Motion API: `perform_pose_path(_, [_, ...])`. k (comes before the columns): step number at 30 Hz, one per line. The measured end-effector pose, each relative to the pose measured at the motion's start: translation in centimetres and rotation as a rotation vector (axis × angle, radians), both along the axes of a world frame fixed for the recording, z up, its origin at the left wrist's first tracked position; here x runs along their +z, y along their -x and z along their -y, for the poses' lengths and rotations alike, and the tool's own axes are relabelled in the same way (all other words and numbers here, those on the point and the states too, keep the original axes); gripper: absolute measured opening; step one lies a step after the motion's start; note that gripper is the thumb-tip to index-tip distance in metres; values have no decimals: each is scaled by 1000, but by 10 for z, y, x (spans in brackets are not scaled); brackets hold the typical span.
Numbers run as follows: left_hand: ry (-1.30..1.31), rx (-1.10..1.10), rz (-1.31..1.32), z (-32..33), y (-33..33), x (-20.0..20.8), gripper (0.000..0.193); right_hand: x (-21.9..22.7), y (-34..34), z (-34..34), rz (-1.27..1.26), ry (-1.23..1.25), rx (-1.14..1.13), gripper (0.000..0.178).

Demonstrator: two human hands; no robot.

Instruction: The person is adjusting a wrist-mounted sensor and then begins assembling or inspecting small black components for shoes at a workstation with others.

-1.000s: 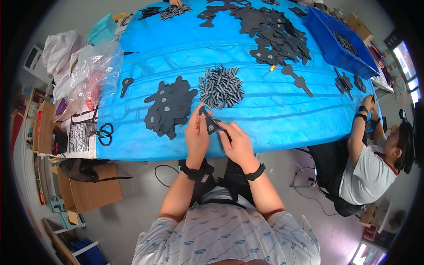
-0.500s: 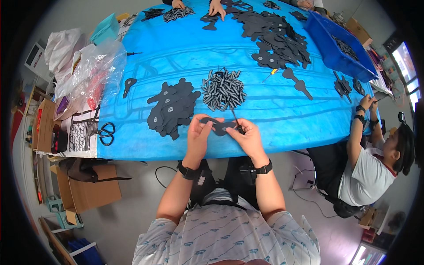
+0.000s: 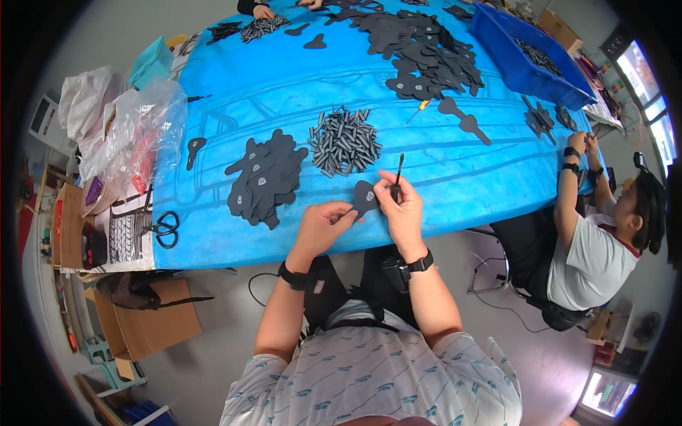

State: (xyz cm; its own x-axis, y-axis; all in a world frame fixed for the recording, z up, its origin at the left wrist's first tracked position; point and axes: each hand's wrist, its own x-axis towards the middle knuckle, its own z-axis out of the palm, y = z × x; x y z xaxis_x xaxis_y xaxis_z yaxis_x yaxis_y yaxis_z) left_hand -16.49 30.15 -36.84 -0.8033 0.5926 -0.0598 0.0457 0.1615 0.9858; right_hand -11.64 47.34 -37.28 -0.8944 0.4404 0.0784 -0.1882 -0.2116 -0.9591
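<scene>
My left hand (image 3: 323,228) pinches the narrow stem of a flat dark grey paddle-shaped piece (image 3: 365,195) with a small pale mark on its wide end. In my right hand (image 3: 402,216) is a slim black screwdriver-like tool (image 3: 398,177), its thin shaft pointing up and away from me. The fingers of that hand are beside the piece's wide end; whether they touch it is hard to tell. Beyond my hands lies a heap of short grey tubes (image 3: 346,142). To its left, similar flat dark pieces (image 3: 266,181) are stacked in a loose pile.
Black-handled scissors (image 3: 167,231) rest at the table's left, near clear plastic bags (image 3: 153,124). A yellow-handled tool (image 3: 420,110) lies by a large far pile of flat pieces (image 3: 433,57). A blue bin (image 3: 579,89) stands at right, near a seated co-worker (image 3: 593,263).
My hands have drawn apart slightly and the flat piece has turned, wide end now away from me. The tool's shaft has swung upright. A far co-worker's hand has withdrawn from the dark pieces.
</scene>
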Motion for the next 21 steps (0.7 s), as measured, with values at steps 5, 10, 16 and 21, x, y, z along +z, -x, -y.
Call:
perform_pose_path(5, [-224,312,84,-9,-4,6,15,-7,-2,-3,-52,-10,32,39])
perform_pose_path(10, [-522,386,181,-9,3,0,9,12,-8,15,-52,-541,31,28])
perform_pose_path(16, [-448,442,169,-14,2,-3,13,14,-12,25,-122,-784,43,28])
perform_pose_path(21, [-478,461,180,-16,2,-6,18,16,-12,27,-121,-796,27,27])
